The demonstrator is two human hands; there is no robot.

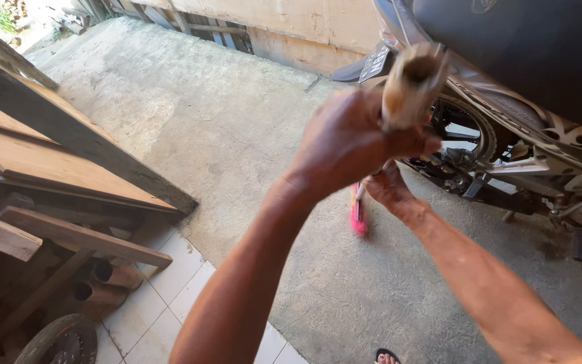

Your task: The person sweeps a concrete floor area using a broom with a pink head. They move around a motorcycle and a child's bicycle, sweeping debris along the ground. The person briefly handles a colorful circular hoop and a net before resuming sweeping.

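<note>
My left hand (pixel 348 141) is closed around the top of a pale, hollow-ended broom handle (pixel 412 81) that points up toward the camera and looks blurred. My right hand (pixel 386 189) grips the same handle lower down, just under the left hand. The broom's pink bristles (pixel 357 217) reach the concrete floor (pixel 237 128) below both hands. Most of the handle between the hands and the bristles is hidden.
A motorcycle (pixel 527 114) stands close on the right, with its rear wheel and chain behind my hands. Wooden planks (pixel 55 162) are stacked at the left, above brown pipes (pixel 112 276) and a wheel (pixel 62 340). White floor tiles (pixel 170 283) adjoin the concrete. My sandalled foot (pixel 385 357) shows at the bottom.
</note>
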